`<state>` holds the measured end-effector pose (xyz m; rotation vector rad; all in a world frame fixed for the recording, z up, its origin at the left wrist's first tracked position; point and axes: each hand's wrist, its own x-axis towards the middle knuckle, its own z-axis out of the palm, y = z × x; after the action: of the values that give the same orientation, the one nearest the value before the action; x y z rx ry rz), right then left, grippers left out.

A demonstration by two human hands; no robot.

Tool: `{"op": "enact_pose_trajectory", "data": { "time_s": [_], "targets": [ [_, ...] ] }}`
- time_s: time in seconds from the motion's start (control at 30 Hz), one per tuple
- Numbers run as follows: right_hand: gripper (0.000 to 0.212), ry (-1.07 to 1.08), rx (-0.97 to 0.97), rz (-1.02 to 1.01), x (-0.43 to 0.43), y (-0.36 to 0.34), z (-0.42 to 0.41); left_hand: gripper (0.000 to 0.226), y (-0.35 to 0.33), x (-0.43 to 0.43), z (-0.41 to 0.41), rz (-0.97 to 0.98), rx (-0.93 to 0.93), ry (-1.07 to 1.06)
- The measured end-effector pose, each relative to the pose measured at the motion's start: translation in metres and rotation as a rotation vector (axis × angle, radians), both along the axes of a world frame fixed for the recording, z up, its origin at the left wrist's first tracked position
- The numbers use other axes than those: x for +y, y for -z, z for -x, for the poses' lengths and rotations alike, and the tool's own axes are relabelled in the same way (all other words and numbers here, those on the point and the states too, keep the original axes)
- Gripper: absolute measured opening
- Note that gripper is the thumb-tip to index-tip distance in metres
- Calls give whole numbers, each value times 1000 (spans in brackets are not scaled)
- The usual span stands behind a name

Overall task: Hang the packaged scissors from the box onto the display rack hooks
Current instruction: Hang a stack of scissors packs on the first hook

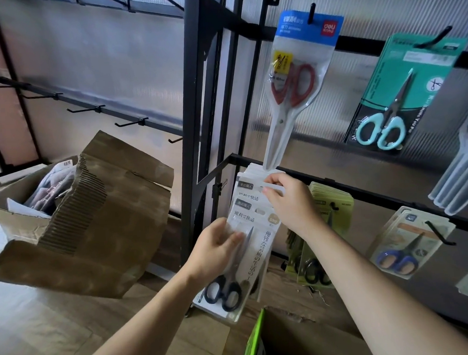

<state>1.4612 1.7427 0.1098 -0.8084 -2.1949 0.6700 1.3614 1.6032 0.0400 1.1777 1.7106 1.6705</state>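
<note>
- The black rack (196, 98) filled the view. Its right-hand panel carried hung goods, and the rails to the left of its upright post held only bare hooks.
- A big cardboard box (17, 210) sat on the floor off the rack's left corner, flaps open, with more packaged goods inside. A second box with a green edge (256, 336) stood below the hands; its contents could not be seen.
- On the upper rail hung a red-handled scissors pack (298, 87) and a teal pack (402, 95). On the lower rail were green packs (329, 207) and a blue-handled pack (404, 244).
- A stack of hung packs (255, 188), white cards, sat at the left end of the lower rail, just beside the post and under the tip of the red-handled pack.
- The front pack (247, 247), a white card with black-handled scissors, lay against that stack but lower, its hang slot below theirs and apparently not on the hook.
- The left hand (217, 248) held the front pack by its left edge, fingers laid across the face.
- The right hand (288, 199) pinched the top of the hung packs at their slot, fingertips pressed together on the card.
- The hook itself was hidden behind the right hand.
- The step looked like threading one more pack onto a nearly full hook. The next move would call for lifting the front pack until its slot met the hook tip, then sliding it back while the right hand steadied the stack.
</note>
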Motion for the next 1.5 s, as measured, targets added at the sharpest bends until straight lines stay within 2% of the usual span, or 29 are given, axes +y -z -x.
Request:
{"op": "enact_pose_trajectory", "data": {
  "time_s": [0.07, 0.23, 0.33, 0.47, 0.6, 0.7, 0.83, 0.93, 1.03, 1.17, 1.27, 1.5],
  "targets": [
    [10, -20, -20, -29, 0, -1, 0, 30, -1, 0, -1, 0, -1, -2],
    [21, -42, -59, -132, 3, -4, -1, 21, -6, 0, 4, 17, -15, 13],
    [19, -31, -52, -203, 7, -4, 2, 29, -8, 0, 3, 5, -33, -1],
    [14, -4, -43, -278, 10, -6, 6, 23, -11, 3, 1, 26, -37, 12],
    [12, -3, 0, -71, 9, -11, 3, 32, -18, 4, -1, 8, -91, 1],
    [18, -48, 47, 102, 12, -11, -4, 28, -17, 3, 1, 24, -80, 0],
    [20, -74, 4, 152, 14, -12, -6, 32, -11, 0, 2, 35, -65, 18],
    [13, -35, -35, 94, 17, -10, -3, 31, -8, -1, 1, 29, -36, 13],
    [20, -9, -81, -14, 16, -9, 0, 22, -9, 1, 0, 20, -51, 20],
    [23, 14, -11, -177, 11, -8, 3, 22, -17, 8, -1, -24, -139, -6],
    [23, 34, 35, -137, 12, -6, 5, 25, -18, 13, 1, -6, -158, -36],
    [17, 95, -18, -229, 11, 0, 15, 37, -12, 15, -1, 37, -166, -76]
  ]
}}
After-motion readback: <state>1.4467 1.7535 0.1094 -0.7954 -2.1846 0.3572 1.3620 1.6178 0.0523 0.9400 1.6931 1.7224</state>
